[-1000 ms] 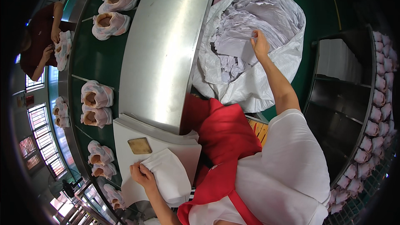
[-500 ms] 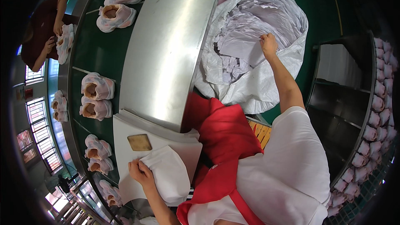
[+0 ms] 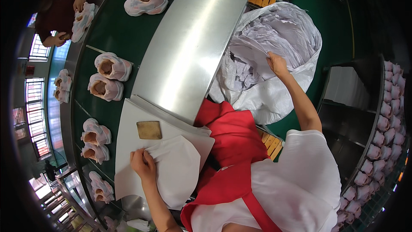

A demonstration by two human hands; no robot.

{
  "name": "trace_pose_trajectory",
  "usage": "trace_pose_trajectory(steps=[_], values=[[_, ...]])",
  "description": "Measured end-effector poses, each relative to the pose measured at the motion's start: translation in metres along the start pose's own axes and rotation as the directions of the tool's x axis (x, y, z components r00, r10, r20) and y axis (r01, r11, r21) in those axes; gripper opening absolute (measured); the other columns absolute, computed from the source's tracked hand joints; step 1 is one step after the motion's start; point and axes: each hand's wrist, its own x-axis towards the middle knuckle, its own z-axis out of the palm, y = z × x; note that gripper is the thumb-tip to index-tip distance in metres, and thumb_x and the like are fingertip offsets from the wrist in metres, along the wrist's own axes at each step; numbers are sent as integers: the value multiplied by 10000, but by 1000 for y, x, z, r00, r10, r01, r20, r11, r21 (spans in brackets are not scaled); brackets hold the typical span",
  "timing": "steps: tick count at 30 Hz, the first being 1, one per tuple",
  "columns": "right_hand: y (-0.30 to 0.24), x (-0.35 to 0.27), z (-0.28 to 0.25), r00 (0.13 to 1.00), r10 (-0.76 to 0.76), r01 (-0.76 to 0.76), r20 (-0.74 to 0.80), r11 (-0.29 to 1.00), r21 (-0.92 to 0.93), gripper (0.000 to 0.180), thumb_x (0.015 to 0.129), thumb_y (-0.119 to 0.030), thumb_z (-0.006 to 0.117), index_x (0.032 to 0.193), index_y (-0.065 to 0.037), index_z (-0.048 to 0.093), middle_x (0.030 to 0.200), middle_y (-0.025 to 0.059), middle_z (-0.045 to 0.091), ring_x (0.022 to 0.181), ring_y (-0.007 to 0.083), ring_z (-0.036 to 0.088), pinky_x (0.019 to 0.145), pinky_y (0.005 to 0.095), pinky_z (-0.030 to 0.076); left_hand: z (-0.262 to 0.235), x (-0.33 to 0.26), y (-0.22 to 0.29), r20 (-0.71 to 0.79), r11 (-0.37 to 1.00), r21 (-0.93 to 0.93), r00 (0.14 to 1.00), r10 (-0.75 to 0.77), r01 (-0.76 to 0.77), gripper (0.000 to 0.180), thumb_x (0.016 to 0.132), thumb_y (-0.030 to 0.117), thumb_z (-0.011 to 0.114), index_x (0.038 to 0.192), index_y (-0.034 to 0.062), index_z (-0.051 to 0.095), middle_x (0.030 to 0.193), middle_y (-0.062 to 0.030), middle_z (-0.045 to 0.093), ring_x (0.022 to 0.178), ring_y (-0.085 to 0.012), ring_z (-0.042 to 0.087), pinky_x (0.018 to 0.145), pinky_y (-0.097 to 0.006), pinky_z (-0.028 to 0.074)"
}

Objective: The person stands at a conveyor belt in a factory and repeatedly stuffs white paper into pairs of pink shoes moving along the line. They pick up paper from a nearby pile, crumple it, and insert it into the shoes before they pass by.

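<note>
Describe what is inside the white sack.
The white sack holds a pile of pale sheets, some crumpled; the right hand grasps one. Whatever lies beneath the top ones is covered.

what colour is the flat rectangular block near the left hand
The flat rectangular block is dull yellowish brown, best seen in the head view.

Pale shoes (image 3: 118,66), green belt (image 3: 113,30), barred window (image 3: 37,116)

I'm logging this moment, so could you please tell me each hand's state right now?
Left hand: closed, pinching the white sheet at its edge.
Right hand: closed, pinching paper at the sack.
</note>
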Motion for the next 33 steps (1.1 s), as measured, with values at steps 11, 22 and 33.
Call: trace_pose_trajectory(steps=[11, 22, 33], values=[[-264, 36, -222, 941, -240, 319, -239, 867, 383, 113, 860, -147, 556, 909, -52, 594, 618, 174, 542, 583, 351, 562, 538, 397, 435, -34, 4, 13, -135, 914, 10, 905, 404, -407, 106, 733, -3, 594, 746, 53, 504, 644, -72, 490, 553, -229, 484, 549, -340, 381], [-510, -14, -236, 84, -989, 687, 121, 145, 712, 178, 823, -217, 587, 933, -78, 602, 722, 123, 604, 664, 312, 596, 590, 344, 476, -111, 9, 63, -504, 944, 119, 801, 324, -307, 155, 834, 109, 580, 742, 26, 487, 919, -145, 629, 752, -274, 608, 661, -353, 485], [-516, -66, -278, 382, -844, 808, -377, 107, 580, 882, 710, -503, 693, 1356, -16, 340, 1352, 207, 391, 1266, 358, 358, 1054, 436, 241, -148, -7, 41, -642, 990, 81, 766, -40, 119, 138, 761, 62, 665, 870, 35, 586, 853, -100, 512, 539, -217, 510, 476, -323, 421]])
